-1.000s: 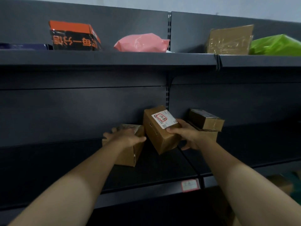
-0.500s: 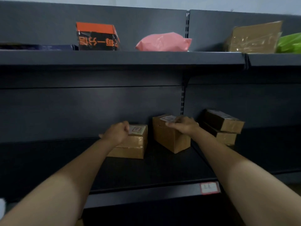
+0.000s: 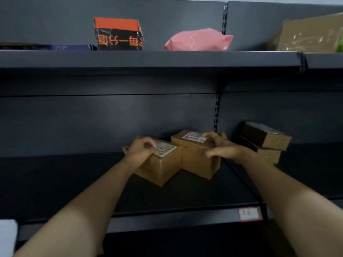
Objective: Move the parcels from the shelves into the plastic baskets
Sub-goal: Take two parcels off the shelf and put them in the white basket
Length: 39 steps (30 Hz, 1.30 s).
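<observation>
Two brown cardboard parcels stand side by side on the dark middle shelf (image 3: 185,199). My left hand (image 3: 141,149) grips the top far edge of the lower left parcel (image 3: 163,167), fingers curled over its labelled top. My right hand (image 3: 220,147) holds the taller right parcel (image 3: 196,162), fingers curled on its top by the white label and thumb on its near side. Both parcels rest flat on the shelf and touch each other. No plastic basket is in view.
Two more brown boxes (image 3: 267,141) are stacked on the shelf to the right. The upper shelf (image 3: 148,59) carries an orange-and-black box (image 3: 118,34), a pink bag (image 3: 196,40) and a large taped carton (image 3: 308,36). A white object (image 3: 7,236) sits at lower left.
The taller parcel, tilted up in my right hand a second ago, now stands flat on the shelf beside the left one. Both hands sit on the parcel tops. My view has turned left.
</observation>
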Available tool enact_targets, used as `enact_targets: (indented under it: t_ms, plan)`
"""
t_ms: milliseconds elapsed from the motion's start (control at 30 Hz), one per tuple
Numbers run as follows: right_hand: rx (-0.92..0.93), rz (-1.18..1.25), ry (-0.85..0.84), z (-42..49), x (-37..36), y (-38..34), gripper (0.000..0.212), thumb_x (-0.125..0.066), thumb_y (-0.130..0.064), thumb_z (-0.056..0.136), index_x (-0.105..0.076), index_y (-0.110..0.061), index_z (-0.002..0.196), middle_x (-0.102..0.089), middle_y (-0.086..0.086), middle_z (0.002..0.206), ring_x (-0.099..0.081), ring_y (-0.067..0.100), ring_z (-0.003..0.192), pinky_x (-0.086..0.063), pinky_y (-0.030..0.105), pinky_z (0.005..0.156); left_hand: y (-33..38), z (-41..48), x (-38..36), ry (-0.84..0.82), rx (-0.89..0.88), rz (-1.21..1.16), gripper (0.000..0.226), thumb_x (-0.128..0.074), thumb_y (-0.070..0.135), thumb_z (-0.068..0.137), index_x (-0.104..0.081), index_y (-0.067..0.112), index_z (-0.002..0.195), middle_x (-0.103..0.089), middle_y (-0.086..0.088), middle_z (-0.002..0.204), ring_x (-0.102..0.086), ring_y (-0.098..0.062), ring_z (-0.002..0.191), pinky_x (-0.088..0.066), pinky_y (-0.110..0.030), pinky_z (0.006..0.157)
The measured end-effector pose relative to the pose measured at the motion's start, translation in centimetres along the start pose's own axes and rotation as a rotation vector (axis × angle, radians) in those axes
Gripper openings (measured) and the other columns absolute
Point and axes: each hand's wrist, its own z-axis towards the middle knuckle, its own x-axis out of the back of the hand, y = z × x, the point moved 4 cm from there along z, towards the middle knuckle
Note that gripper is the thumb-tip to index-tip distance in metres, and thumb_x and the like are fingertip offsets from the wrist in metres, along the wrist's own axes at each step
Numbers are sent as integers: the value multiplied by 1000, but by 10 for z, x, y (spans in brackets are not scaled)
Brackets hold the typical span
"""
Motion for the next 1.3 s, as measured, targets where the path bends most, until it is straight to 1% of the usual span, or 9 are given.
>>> enact_targets:
  t_ms: [33, 133, 233, 367, 500, 733, 900, 1100, 1300]
  plan:
    - [11, 5, -5, 0, 0, 1, 70, -68, -20, 80, -32, -41, 136, -22, 4, 130, -35, 28, 118, -36, 32, 93, -5, -3, -2, 72, 65, -26, 16, -64, 27, 84, -61, 36, 97, -40, 5, 122, -43, -25, 120, -22, -48, 112]
    - [12, 18, 91, 5, -8, -3, 72, -70, -28, 79, -33, -39, 140, -22, 6, 134, -35, 32, 125, -38, 36, 101, -17, -11, -15, 222, 360, -171, 86, -69, 47, 78, -21, 29, 146, -10, -10, 151, -20, -32, 138, -21, -51, 115]
    - [33, 15, 236, 5, -22, -10, 75, -71, -32, 78, -33, -33, 143, -21, 9, 136, -35, 34, 126, -35, 33, 102, -19, -18, -23, 259, 541, -309, 125, -72, 61, 69, 17, 25, 149, 6, -11, 158, -4, -32, 145, -18, -53, 116]
    - [67, 54, 292, -10, -29, -11, 79, -72, -30, 79, -31, -30, 146, -20, 7, 139, -37, 30, 126, -36, 28, 98, -41, -25, -42, 288, 729, -786, 155, -79, 76, 19, -8, 32, 150, -28, -7, 154, -37, -29, 135, -35, -51, 107]
    - [80, 64, 317, -37, -24, -7, 82, -75, -28, 77, -31, -29, 146, -20, 6, 139, -35, 29, 128, -35, 29, 101, -26, -38, -58, 130, 563, -882, 119, -70, 68, 44, -13, 45, 146, -30, -4, 151, -39, -32, 130, -35, -54, 106]
    - [37, 114, 596, -131, 6, 10, 76, -73, -28, 78, -34, -28, 143, -21, 4, 139, -34, 29, 128, -40, 38, 105, 40, -73, -71, 10, 282, -1033, 112, -74, 61, 46, -15, 56, 142, -33, 4, 148, -47, -23, 123, -42, -49, 102]
    - [-36, 39, 943, -241, 44, 46, 75, -71, -50, 72, -45, -25, 137, -31, 2, 129, -41, 20, 117, -41, 33, 99, 111, -127, -131, -239, 124, -1135, 100, -74, 53, 50, -27, 56, 138, -38, 1, 146, -52, -23, 121, -47, -51, 98]
    - [-364, 29, 1269, -390, 80, 145, 65, -68, -48, 81, -48, -19, 136, -38, 9, 130, -47, 20, 114, -36, 24, 93, 218, -236, -234, -625, -130, -1083, 99, -75, 42, 56, -29, 41, 144, -37, 1, 149, -43, -19, 132, -37, -45, 110]
    - [-781, 93, 1197, -480, 71, 276, 73, -66, -52, 81, -41, -22, 142, -33, 7, 134, -48, 30, 119, -42, 42, 103, 247, -324, -380, -1027, -18, -828, 106, -74, 34, 59, -14, 48, 145, -33, 2, 150, -47, -21, 126, -42, -45, 105]
